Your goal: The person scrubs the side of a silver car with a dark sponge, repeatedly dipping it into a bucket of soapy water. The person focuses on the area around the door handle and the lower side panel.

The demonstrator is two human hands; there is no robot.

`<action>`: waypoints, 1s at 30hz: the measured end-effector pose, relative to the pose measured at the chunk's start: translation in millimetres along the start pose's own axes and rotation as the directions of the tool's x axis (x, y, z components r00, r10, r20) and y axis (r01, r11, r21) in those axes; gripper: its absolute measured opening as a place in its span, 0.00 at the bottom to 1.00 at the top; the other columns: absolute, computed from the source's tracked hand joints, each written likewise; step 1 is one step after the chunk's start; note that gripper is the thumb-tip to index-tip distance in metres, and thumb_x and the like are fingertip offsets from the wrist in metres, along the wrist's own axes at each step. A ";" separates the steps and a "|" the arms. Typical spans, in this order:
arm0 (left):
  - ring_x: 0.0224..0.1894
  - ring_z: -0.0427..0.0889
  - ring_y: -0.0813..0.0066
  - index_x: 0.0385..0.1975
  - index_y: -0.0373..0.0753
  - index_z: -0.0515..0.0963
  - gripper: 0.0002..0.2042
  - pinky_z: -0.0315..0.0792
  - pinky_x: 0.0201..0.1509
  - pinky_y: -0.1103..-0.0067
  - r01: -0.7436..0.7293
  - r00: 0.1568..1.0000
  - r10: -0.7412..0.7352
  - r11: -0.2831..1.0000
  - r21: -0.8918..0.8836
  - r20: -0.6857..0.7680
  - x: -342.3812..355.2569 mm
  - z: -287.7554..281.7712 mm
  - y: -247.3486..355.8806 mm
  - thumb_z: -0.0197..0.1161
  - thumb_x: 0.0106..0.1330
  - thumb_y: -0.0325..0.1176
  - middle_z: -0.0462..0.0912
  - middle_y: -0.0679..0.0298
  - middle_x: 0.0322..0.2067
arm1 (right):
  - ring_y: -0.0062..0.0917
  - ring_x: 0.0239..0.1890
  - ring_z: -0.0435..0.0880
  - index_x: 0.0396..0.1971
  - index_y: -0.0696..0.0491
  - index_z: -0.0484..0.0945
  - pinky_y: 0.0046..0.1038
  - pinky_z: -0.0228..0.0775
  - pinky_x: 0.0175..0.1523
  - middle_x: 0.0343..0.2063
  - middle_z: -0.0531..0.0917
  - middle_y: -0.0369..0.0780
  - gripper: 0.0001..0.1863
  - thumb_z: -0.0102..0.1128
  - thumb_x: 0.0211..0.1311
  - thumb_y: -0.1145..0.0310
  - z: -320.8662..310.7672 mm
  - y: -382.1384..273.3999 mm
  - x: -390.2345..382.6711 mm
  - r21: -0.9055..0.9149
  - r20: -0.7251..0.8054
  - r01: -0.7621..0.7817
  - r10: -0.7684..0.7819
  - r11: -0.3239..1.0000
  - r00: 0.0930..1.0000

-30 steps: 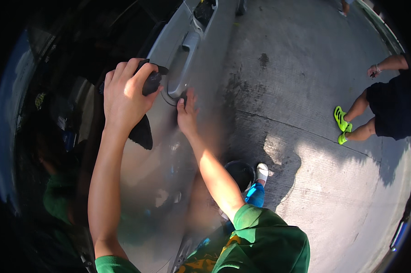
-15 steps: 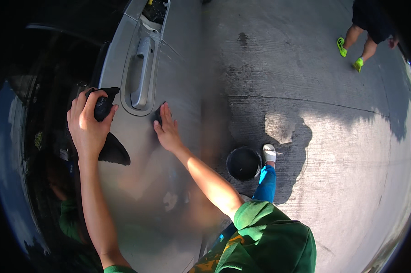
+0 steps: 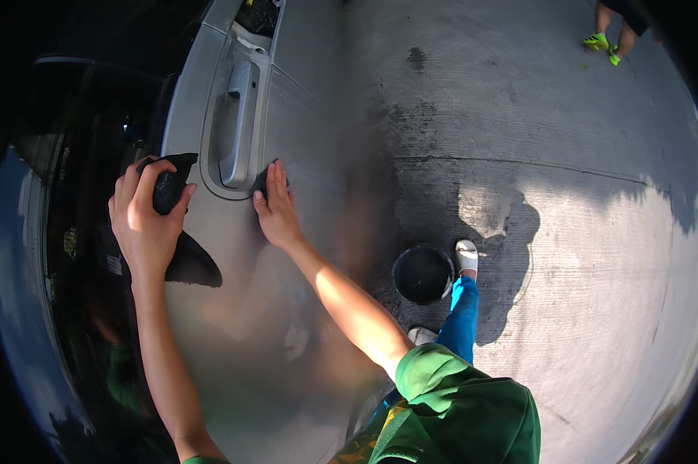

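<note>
My left hand is curled round a black, wet-looking lump at the window edge of a grey car door. A thin black flap shows below this hand; whether it joins the lump, I cannot tell. My right hand lies against the door, just below and right of the door handle. Its fingers are straight and close together, pressing a small black sheet to the panel. Most of that sheet is hidden under the fingers.
A black bucket stands on the concrete ground beside my foot in a white shoe. At the far right are another person's legs with yellow-green shoes. Above the handle, an opening in the bodywork shows dark parts inside.
My right hand has slid up and to the left along the panel, closer to the handle. My left hand stays nearly in place. The other person has walked farther off.
</note>
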State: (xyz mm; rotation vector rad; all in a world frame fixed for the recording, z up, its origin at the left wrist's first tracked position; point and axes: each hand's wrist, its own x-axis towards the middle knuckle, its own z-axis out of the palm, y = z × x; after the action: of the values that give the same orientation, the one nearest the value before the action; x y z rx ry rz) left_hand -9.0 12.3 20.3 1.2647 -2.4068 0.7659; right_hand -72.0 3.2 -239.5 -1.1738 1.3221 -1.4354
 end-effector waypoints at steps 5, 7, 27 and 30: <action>0.49 0.80 0.63 0.40 0.44 0.80 0.19 0.71 0.53 0.67 0.018 0.999 -0.018 1.000 -0.021 -0.032 -1.3 -6.6 -8.6 0.80 0.49 0.34 0.82 0.68 0.46 | 0.46 0.82 0.33 0.80 0.53 0.36 0.62 0.28 0.77 0.81 0.34 0.45 0.44 0.48 0.75 0.54 42.6 -33.9 -205.3 -0.036 0.315 0.052 -0.038 0.998 0.948; 0.49 0.80 0.62 0.39 0.45 0.80 0.19 0.71 0.53 0.67 0.032 0.999 -0.033 0.999 -0.038 -0.024 -1.5 -8.9 -7.6 0.81 0.48 0.34 0.82 0.68 0.45 | 0.46 0.82 0.33 0.80 0.53 0.36 0.62 0.28 0.77 0.81 0.35 0.45 0.42 0.46 0.76 0.54 33.4 -29.6 -158.3 -0.058 0.200 0.099 -0.085 0.993 0.976; 0.51 0.80 0.62 0.41 0.45 0.79 0.18 0.72 0.55 0.65 0.007 1.000 -0.007 1.000 -0.009 -0.027 6.3 2.1 9.0 0.79 0.52 0.34 0.82 0.69 0.47 | 0.44 0.82 0.37 0.79 0.55 0.38 0.61 0.37 0.77 0.80 0.36 0.46 0.39 0.39 0.81 0.51 -29.9 -0.4 31.3 -0.076 0.017 0.005 -0.004 0.997 1.000; 0.50 0.80 0.63 0.41 0.46 0.80 0.19 0.71 0.53 0.68 0.007 1.000 -0.007 1.000 0.012 -0.026 1.9 -0.3 -0.4 0.80 0.51 0.35 0.82 0.69 0.46 | 0.46 0.81 0.37 0.80 0.53 0.38 0.62 0.35 0.77 0.81 0.36 0.46 0.39 0.43 0.79 0.54 12.0 -16.2 -48.2 -0.106 0.034 0.111 -0.108 0.988 0.994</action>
State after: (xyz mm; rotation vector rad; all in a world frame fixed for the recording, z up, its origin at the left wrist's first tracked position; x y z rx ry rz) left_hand -9.8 11.0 21.6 1.2597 -2.3792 0.7916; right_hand -49.9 49.1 -227.9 -1.3513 1.3477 -1.4337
